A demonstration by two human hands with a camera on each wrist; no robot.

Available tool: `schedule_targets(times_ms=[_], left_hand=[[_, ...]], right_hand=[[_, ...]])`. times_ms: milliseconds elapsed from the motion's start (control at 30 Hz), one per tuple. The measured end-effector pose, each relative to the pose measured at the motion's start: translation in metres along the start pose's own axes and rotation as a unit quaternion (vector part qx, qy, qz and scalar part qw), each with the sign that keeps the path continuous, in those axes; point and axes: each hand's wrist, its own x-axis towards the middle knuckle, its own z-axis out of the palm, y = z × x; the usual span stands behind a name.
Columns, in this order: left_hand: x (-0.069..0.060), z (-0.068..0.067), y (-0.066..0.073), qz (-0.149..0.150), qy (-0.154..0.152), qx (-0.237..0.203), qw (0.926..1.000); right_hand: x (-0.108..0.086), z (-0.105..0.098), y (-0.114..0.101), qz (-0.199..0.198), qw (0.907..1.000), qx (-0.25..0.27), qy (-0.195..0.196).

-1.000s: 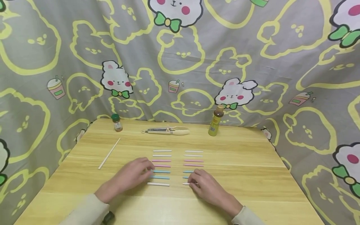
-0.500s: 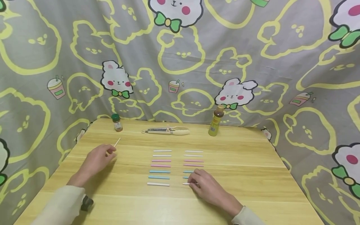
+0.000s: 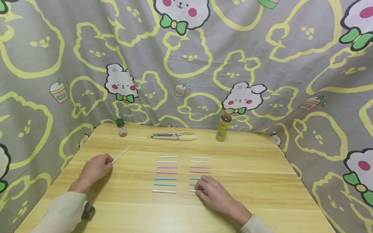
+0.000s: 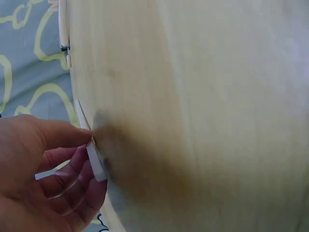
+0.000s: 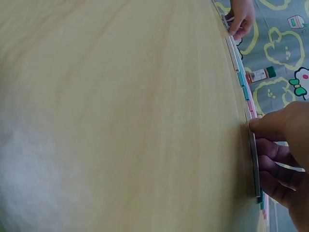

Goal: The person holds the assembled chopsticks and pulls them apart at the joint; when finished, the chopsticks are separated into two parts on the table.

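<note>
My left hand (image 3: 94,168) pinches a long, thin white stick (image 3: 121,153) at the table's left side; the stick slants up to the right. In the left wrist view the thumb presses on this white stick (image 4: 95,162) and its blunt end shows beside the fingers. My right hand (image 3: 212,192) holds the front white stick (image 3: 192,191) of the right column between thumb and fingers, and covers most of it. Behind it, the hand partly hides blue sticks (image 3: 194,178). A left column runs from a white stick (image 3: 164,191) at the front through blue and pink ones to white.
At the back of the wooden table (image 3: 247,168) lie tongs (image 3: 172,136), between a green-capped jar (image 3: 121,128) and a yellow-labelled bottle (image 3: 223,126). A patterned grey curtain (image 3: 151,58) hangs behind and at both sides.
My left hand has moved from the left column over to the lone white stick, taken hold of it and shifted it slightly to the right. My right hand has stayed in place.
</note>
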Motion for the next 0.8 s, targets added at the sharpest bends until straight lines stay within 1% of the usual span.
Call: schedule_targets(times_ms=[67, 167, 300, 400, 500, 633, 700, 800], left_hand=[[-0.001, 0.001, 0.007, 0.004, -0.005, -0.013, 0.9999], [-0.002, 0.003, 0.024, 0.022, -0.008, -0.033, 0.9992], [-0.006, 0.011, 0.057, 0.053, -0.023, -0.068, 0.996], [-0.01, 0.02, 0.083, 0.089, -0.043, -0.083, 0.9916], [-0.017, 0.03, 0.106, 0.14, -0.066, -0.09, 0.9838], [-0.026, 0.041, 0.134, 0.215, -0.096, -0.085, 0.9682], [-0.03, 0.045, 0.146, 0.252, -0.102, -0.072, 0.9597], [-0.034, 0.051, 0.162, 0.298, -0.101, -0.049, 0.9478]], right_hand=[[0.0, -0.001, 0.0, 0.006, 1.0, 0.0, 0.004], [0.001, -0.003, 0.001, 0.013, 0.9997, -0.003, 0.021], [0.004, -0.008, 0.002, 0.016, 0.9984, -0.01, 0.052], [0.009, -0.013, 0.0, 0.005, 0.9974, -0.016, 0.07], [0.014, -0.017, -0.004, -0.011, 0.9963, -0.02, 0.083], [0.02, -0.019, -0.01, -0.022, 0.9955, -0.009, 0.091], [0.021, -0.019, -0.014, -0.023, 0.9964, -0.008, 0.082], [0.021, -0.017, -0.019, -0.019, 0.9984, -0.017, 0.051]])
